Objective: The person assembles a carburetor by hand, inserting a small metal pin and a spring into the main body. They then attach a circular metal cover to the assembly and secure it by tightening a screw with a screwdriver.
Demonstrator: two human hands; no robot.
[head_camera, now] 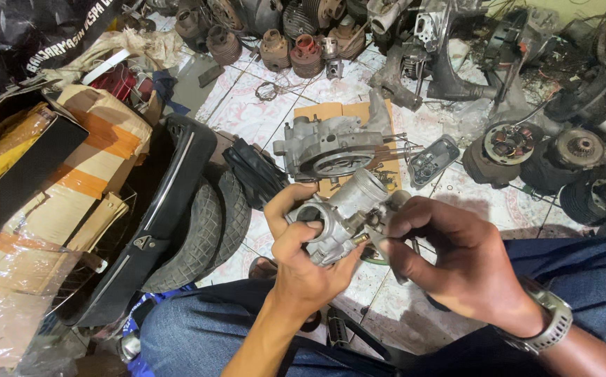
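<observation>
While the person sits on the tiled floor [247, 112] with both knees up, a small grey metal carburetor [341, 220] is held in the air between the two hands, just above the lap. Everything else can be placed from that carburetor. Biggest, to its left, lies a black scooter body panel [170, 209] with a small tyre [208, 230] leaning on it, and further left sit taped cardboard boxes [72, 174]. Just behind the carburetor rests a grey engine case [327, 146] on a piece of brown card [338, 112]. Far behind it stand rusty ribbed cylinders [303, 52], and to its right sit round engine parts with copper coils [509, 143]. The left hand [299, 258] is closed around the carburetor's round opening, thumb on one side and fingers curled over the other. The right hand [456, 262], with a metal watch [551, 318] on the wrist, pinches a small part at the carburetor's right side, fingers pressed together on it. I think the small part could slip and drop to the floor, because it is tiny and many loose bits already lie there. The pinched part is hidden by the fingers, so I cannot tell what it is. Both arms are cut off at the bottom edge.
</observation>
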